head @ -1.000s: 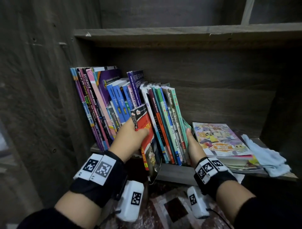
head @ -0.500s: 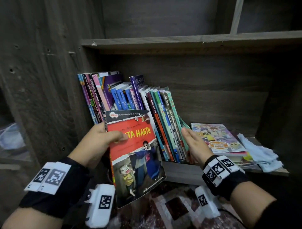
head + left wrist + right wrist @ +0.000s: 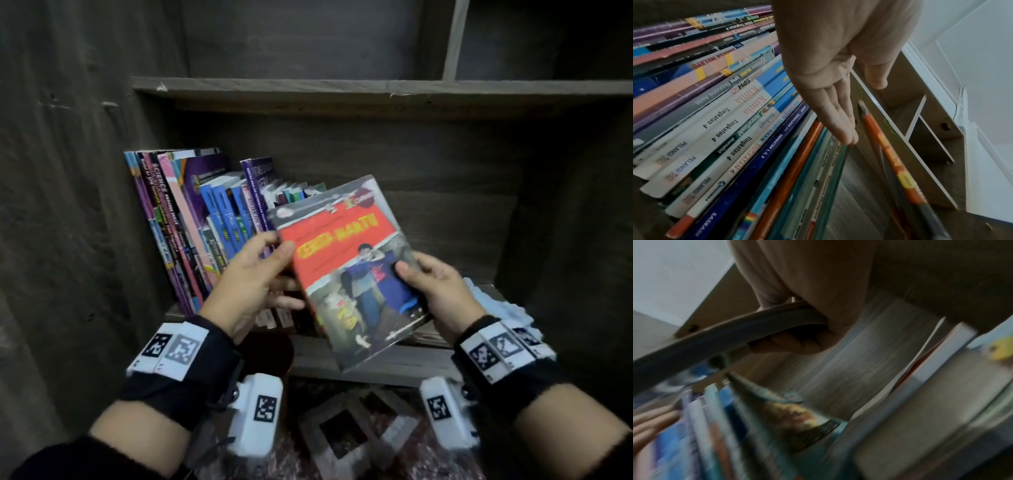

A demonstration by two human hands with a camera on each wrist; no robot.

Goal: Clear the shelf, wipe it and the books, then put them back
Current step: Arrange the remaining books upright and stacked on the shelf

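A thin book with a red cover point(image 3: 346, 260) is held tilted in front of the shelf point(image 3: 376, 363), clear of the row. My left hand point(image 3: 277, 260) pinches its upper left edge, thumb on the cover and fingers behind. In the left wrist view those fingers point(image 3: 840, 123) lie straight along the book's orange spine point(image 3: 890, 154). My right hand point(image 3: 411, 274) grips the right edge, thumb on the cover; the blurred right wrist view shows its fingers point(image 3: 789, 344) curled under the book point(image 3: 756, 331). A row of upright books point(image 3: 191, 222) leans at the shelf's left. A white cloth point(image 3: 503, 305) lies at the right end.
The upper shelf board point(image 3: 342, 92) runs close above the row, and a dark side panel point(image 3: 68, 205) stands on the left. A flat stack of books point(image 3: 920, 402) lies on the right of the shelf, hidden in the head view. A patterned floor point(image 3: 342, 438) lies below.
The red book has come out of the row and moved up and right. My right hand left the upright books and took hold of its right edge.
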